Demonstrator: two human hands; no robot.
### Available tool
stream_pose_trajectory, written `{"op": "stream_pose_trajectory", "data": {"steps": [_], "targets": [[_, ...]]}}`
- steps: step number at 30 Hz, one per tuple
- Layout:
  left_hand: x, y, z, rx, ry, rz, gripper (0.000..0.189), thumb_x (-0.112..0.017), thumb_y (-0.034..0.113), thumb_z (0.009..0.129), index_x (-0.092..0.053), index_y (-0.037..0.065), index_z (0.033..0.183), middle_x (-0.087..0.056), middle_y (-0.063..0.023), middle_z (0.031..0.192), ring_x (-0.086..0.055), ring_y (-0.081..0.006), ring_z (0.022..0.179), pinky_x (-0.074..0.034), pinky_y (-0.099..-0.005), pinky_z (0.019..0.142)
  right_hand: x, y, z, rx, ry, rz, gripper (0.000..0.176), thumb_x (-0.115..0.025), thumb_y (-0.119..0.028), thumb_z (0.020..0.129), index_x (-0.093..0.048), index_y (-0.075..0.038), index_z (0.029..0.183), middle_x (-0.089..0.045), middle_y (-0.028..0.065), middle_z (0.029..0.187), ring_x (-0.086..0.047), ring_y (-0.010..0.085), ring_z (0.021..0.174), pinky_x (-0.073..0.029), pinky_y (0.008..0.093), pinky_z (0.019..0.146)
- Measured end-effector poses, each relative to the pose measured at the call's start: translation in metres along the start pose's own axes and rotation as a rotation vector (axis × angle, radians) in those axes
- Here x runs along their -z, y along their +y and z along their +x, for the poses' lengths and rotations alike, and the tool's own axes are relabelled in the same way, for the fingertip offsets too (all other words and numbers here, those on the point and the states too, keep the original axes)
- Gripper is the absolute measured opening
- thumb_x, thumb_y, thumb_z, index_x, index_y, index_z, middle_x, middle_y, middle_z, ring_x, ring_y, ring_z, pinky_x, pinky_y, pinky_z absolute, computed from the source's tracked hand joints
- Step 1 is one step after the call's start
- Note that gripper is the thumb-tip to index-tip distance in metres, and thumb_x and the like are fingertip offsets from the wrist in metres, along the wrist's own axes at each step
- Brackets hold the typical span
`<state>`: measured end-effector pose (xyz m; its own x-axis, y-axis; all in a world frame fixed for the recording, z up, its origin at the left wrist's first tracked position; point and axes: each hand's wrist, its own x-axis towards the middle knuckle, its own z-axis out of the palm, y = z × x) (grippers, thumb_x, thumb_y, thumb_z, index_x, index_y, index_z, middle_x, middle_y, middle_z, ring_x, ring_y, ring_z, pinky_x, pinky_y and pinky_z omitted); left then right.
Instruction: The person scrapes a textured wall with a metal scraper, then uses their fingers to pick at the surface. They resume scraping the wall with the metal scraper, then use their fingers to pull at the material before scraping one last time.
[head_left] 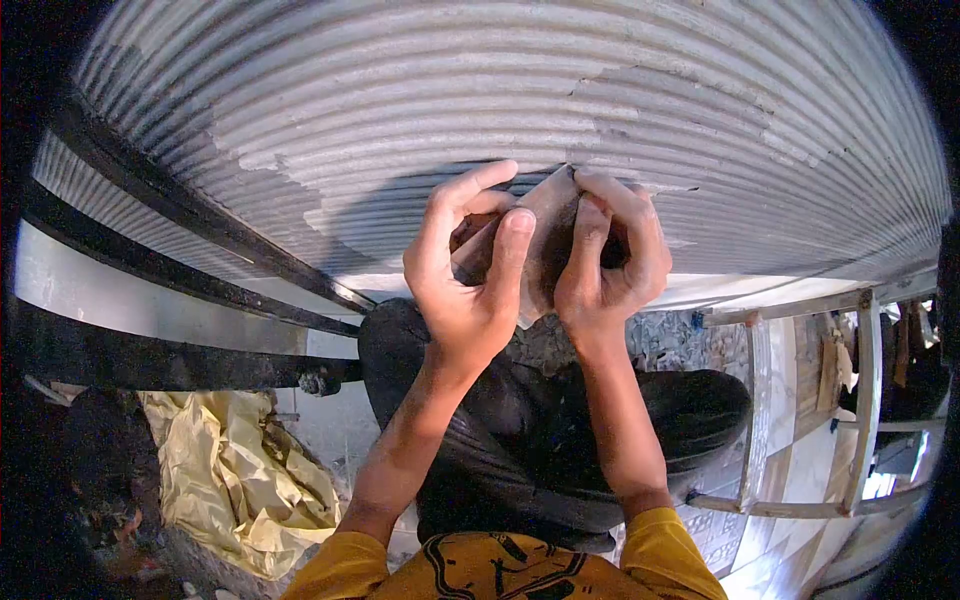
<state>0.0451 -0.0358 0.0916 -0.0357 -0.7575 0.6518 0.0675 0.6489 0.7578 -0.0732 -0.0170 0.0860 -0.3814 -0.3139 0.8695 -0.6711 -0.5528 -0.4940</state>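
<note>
Both my hands hold a bent, brownish-grey sheet of sandpaper (546, 232) in front of the corrugated panel (430, 105). My left hand (462, 262) grips its left side, with the thumb lying on the near face and the fingers curled behind. On the other side, my right hand (612, 262) pinches the sheet between thumb and curled fingers. A corner of the sandpaper points up between the two hands. Parts of its edges are hidden by the fingers. The panel behind has pale and darker worn patches.
Dark bars (200, 215) run along the left. Crumpled gold-coloured cloth or sheeting (235, 470) lies at lower left. A pale ladder-like frame (755, 420) stands at right over tiled floor (790, 500). My legs in dark trousers (540, 450) are folded beneath my arms.
</note>
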Motion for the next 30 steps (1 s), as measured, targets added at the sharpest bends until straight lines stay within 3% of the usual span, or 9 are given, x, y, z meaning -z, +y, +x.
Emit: {"op": "stream_pose_trajectory", "data": {"steps": [8,10,12,13,15,22,26,28,30], "targets": [[-0.002,-0.001,0.0,-0.021,0.013,-0.009,0.029,-0.065,0.005,0.091,-0.061,-0.001,0.118,-0.065,-0.0075,0.086,-0.059,-0.0117,0.078,-0.048,-0.0253,0.073,0.005,-0.004,0.005,0.056,-0.071,-0.102,0.029,-0.062,0.007,0.078,-0.068,-0.003,0.105,-0.061,0.0109,0.076,-0.057,0.0208,0.059,-0.046,0.0305,0.053],[-0.002,-0.001,-0.001,0.023,0.023,-0.013,0.033,-0.069,0.013,0.09,-0.061,0.0,0.12,-0.063,-0.0026,0.088,-0.054,-0.0071,0.075,-0.044,-0.0211,0.069,0.01,-0.009,0.005,0.068,-0.109,-0.149,0.034,-0.063,0.006,0.076,-0.069,-0.005,0.108,-0.06,0.0097,0.075,-0.057,0.0207,0.058,-0.046,0.0306,0.052],[-0.003,-0.002,0.0,0.0,0.03,-0.013,0.032,-0.069,0.012,0.091,-0.061,0.0,0.119,-0.063,-0.0027,0.088,-0.054,-0.0071,0.075,-0.044,-0.0211,0.069,0.013,-0.012,0.006,0.051,-0.216,-0.2,0.02,-0.053,0.006,0.092,-0.064,0.002,0.109,-0.059,0.0141,0.078,-0.055,0.0224,0.063,-0.043,0.03,0.057],[-0.004,-0.002,0.001,-0.025,0.035,-0.012,0.032,-0.069,0.012,0.091,-0.061,0.0,0.119,-0.064,-0.0028,0.088,-0.054,-0.0071,0.076,-0.044,-0.0211,0.069,0.012,-0.01,0.006,0.055,-0.217,-0.202,0.02,-0.053,0.006,0.092,-0.064,0.002,0.109,-0.059,0.0141,0.078,-0.055,0.0224,0.063,-0.043,0.03,0.057],[-0.004,-0.001,-0.001,0.014,0.031,-0.044,0.032,-0.069,0.012,0.091,-0.061,0.0,0.119,-0.064,-0.0032,0.088,-0.055,-0.0076,0.076,-0.045,-0.0215,0.07,0.009,-0.004,0.006,0.119,-0.148,-0.241,0.043,-0.063,0.0,0.071,-0.07,-0.01,0.112,-0.055,0.006,0.071,-0.056,0.0192,0.054,-0.046,0.0327,0.048],[-0.002,0.003,0.0,0.079,0.01,-0.085,0.034,-0.069,0.014,0.091,-0.06,0.0,0.12,-0.064,-0.004,0.088,-0.057,-0.0098,0.079,-0.046,-0.0242,0.073,0.007,-0.003,0.007,0.156,-0.128,-0.252,0.043,-0.065,0.001,0.068,-0.071,-0.01,0.109,-0.055,0.0061,0.07,-0.053,0.0176,0.052,-0.044,0.0312,0.046],[0.001,0.006,0.004,-0.028,0.012,-0.066,0.031,-0.066,0.007,0.091,-0.06,-0.001,0.12,-0.067,-0.0082,0.085,-0.06,-0.0113,0.077,-0.049,-0.0253,0.072,0.006,-0.005,0.009,0.195,-0.061,-0.195,0.041,-0.063,0.005,0.068,-0.071,-0.006,0.107,-0.059,0.0076,0.071,-0.053,0.0182,0.052,-0.043,0.0307,0.046],[0.003,0.008,0.004,0.01,-0.029,-0.071,0.038,-0.07,0.015,0.09,-0.06,-0.001,0.123,-0.066,-0.0056,0.089,-0.059,-0.0103,0.081,-0.047,-0.0251,0.075,0.007,-0.005,0.007,0.209,-0.046,-0.181,0.04,-0.062,0.007,0.069,-0.07,-0.004,0.107,-0.06,0.0081,0.072,-0.053,0.0183,0.052,-0.043,0.0306,0.046],[0.005,0.008,0.003,-0.043,-0.033,-0.067,0.034,-0.066,0.009,0.091,-0.06,-0.002,0.122,-0.068,-0.0095,0.087,-0.063,-0.013,0.079,-0.05,-0.026,0.074,0.008,-0.004,0.004,0.223,-0.061,-0.13,0.036,-0.06,0.009,0.074,-0.067,0.0,0.109,-0.062,0.0107,0.075,-0.053,0.0192,0.053,-0.044,0.0298,0.047]]}}
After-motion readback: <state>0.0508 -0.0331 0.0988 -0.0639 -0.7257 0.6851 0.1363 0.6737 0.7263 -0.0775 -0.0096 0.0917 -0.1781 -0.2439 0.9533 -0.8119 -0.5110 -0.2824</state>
